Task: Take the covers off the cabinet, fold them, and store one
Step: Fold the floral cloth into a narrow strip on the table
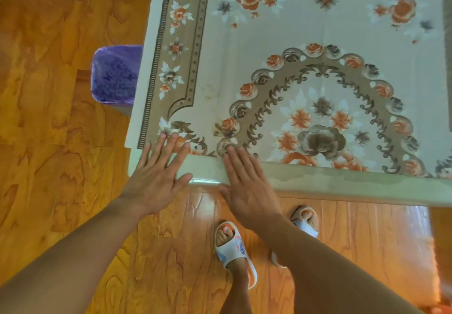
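Note:
A cream cover (305, 52) printed with orange and brown flowers and a tan border lies flat over the top of the cabinet (342, 186). Its left edge hangs a little past the cabinet's side. My left hand (159, 174) lies flat with straight, spread fingers on the near left corner, fingertips on the cover's border. My right hand (244, 181) lies flat beside it on the near edge, fingertips touching the printed scroll ring. Neither hand grips the fabric.
A bin lined with a purple bag (115, 76) stands on the wooden floor against the cabinet's left side. My feet in white sandals (232, 247) stand on the floor close to the cabinet's front. Open floor stretches to the left.

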